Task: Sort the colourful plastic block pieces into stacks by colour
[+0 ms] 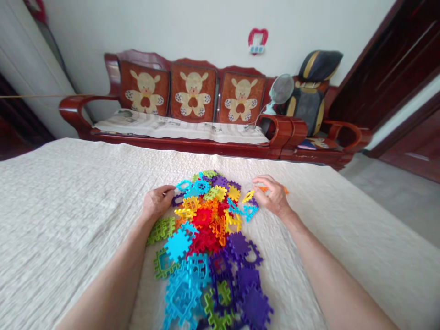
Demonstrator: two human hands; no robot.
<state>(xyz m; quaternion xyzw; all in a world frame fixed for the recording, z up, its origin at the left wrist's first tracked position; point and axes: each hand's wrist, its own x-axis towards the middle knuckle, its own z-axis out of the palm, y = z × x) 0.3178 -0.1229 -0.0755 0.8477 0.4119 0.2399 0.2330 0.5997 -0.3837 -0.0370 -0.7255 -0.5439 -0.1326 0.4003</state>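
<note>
A long heap of interlocking plastic building pieces [203,217] with toothed edges lies between my hands, in red, orange, yellow, green, blue and purple. At its upper left edge is my left hand [158,200], its fingers curled together beside a purple frame piece [178,200]. Whether anything sits in those fingers is hidden. To the right of the heap, my right hand [274,196] has its thumb and fingers apart. A tilted yellow piece [248,197] is at the thumb tip, and an orange piece [263,189] shows behind the hand. Light blue pieces [250,212] lie just left of it.
A cream quilted cover [85,197] spreads under the pieces. Beyond its far edge stands a red wooden sofa [82,114] with bear cushions [193,91]. A small fan [282,89] and a wooden armchair with a dark seat pad [307,110] are at the back right.
</note>
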